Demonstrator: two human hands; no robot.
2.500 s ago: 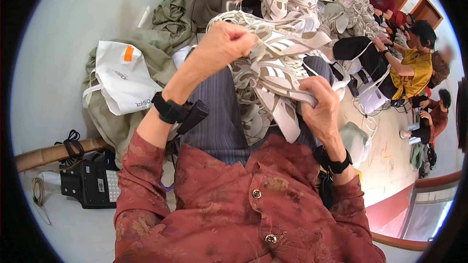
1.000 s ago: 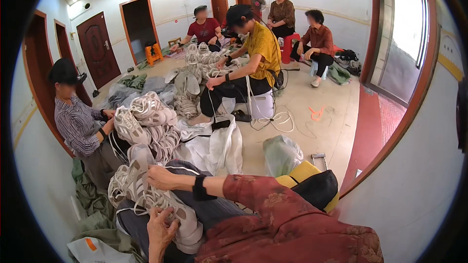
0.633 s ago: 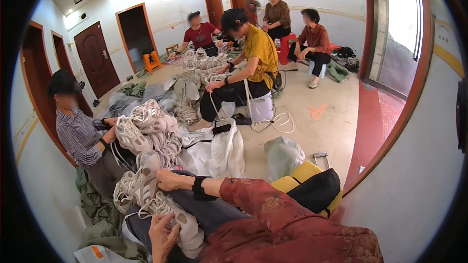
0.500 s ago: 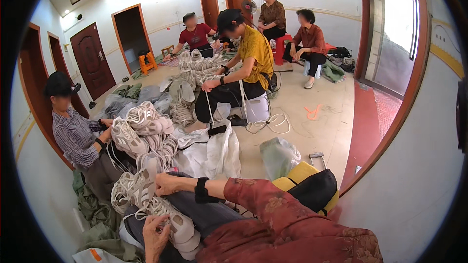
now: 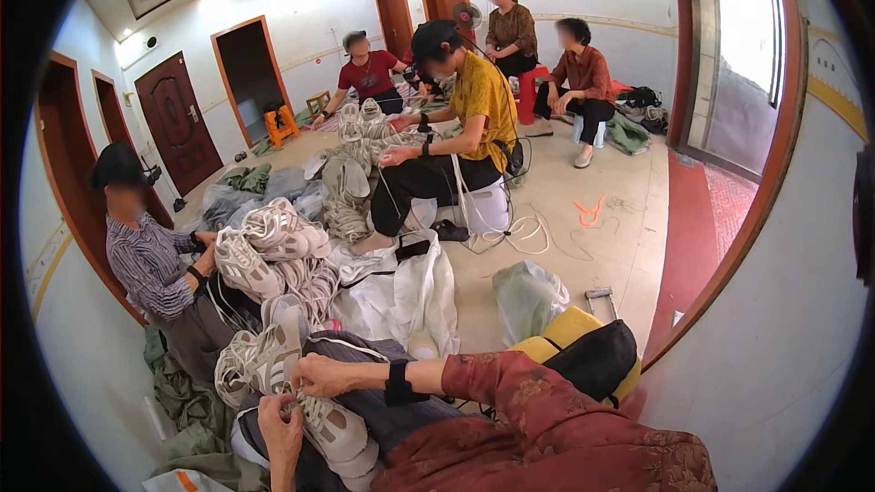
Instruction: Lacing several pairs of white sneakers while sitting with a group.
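Observation:
A beige and white sneaker lies across my lap, toe toward me, with pale laces at its opening. My left hand is beside it, thumb and fingers pinched on a shoelace. Just above, my right hand is closed in a pinch at the same lacing, palm down; the lace in its fingers is mostly hidden. Against my knees rest another striped sneaker and a further sneaker, their laces loose. My right wrist wears a black band.
To the left a person in a striped shirt handles piled sneakers. Ahead, a person in yellow sits working with laces. White sacking, a plastic bag and a yellow-black cushion lie nearby. Further people sit behind.
My left hand has moved up to the lacing and its fingers have closed. My right hand has come down slightly toward it. The view has shifted a little.

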